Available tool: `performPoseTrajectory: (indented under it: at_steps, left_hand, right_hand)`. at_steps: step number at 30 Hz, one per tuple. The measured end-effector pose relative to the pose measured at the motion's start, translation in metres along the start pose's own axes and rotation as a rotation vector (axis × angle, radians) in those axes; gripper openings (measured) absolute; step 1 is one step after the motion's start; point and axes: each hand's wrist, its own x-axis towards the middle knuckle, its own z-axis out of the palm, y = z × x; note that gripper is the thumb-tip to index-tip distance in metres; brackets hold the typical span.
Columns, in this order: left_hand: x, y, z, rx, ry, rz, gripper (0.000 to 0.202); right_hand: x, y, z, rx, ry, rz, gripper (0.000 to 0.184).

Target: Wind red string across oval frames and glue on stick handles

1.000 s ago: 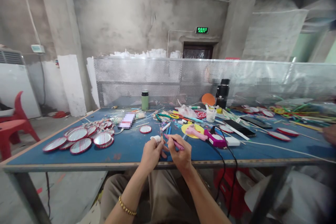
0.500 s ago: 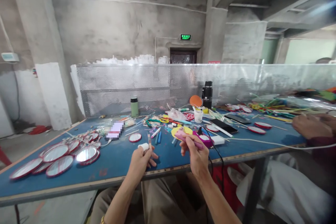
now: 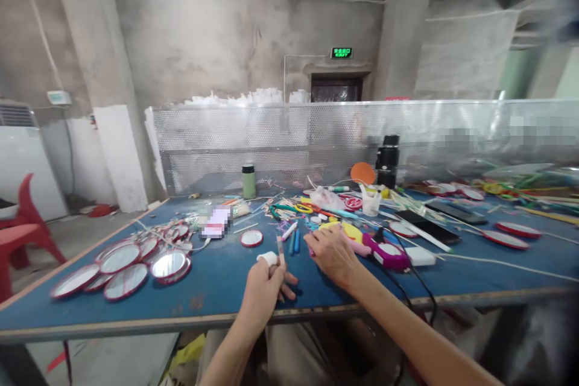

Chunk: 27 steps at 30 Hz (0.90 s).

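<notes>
My left hand (image 3: 266, 286) is closed near the table's front edge. A thin flat light-brown stick (image 3: 281, 248) stands up from its fingers, and a white roll-like piece (image 3: 268, 257) sits at the knuckles; whether it is worn or held, I cannot tell. Palm down, my right hand (image 3: 333, 256) rests low over the tabletop with curled fingers. A bit of a pink pen-like stick (image 3: 311, 248) shows at its fingertips, the remainder covered by the hand. Beside the hands lie blue pens (image 3: 295, 241), a white pen (image 3: 289, 230) and a small round mirror (image 3: 251, 238).
Red-rimmed round mirrors (image 3: 125, 280) pile up at the left, near a phone (image 3: 217, 222) on a cable. A purple object (image 3: 389, 255), a white block (image 3: 420, 256) and a black phone (image 3: 427, 226) lie right. Behind stand a green bottle (image 3: 248, 182) and a black flask (image 3: 388, 163).
My right hand has turned palm down and lowered to the tabletop with the pink stick, which was held up before. The left hand keeps its grip. The view has swung left.
</notes>
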Motion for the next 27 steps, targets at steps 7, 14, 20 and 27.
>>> performPoseTrajectory:
  at_steps: [7, 14, 20, 27]
  left_hand:
    - [0.002, 0.004, 0.001, -0.039, -0.007, -0.062, 0.026]
    - [-0.002, 0.007, -0.002, -0.087, -0.008, -0.091, 0.028]
    - [0.000, 0.004, -0.005, -0.165, -0.037, -0.147, 0.037]
    - [0.016, 0.019, -0.022, -0.206, -0.193, -0.318, 0.043]
  right_hand:
    - [0.031, 0.010, 0.040, -0.146, -0.177, -0.120, 0.016]
    - [0.031, 0.015, 0.041, -0.131, -0.167, -0.128, 0.015]
    - [0.030, 0.005, 0.006, 0.194, -0.184, -0.181, 0.021]
    - [0.015, -0.003, 0.028, 0.318, -0.213, -0.275, 0.018]
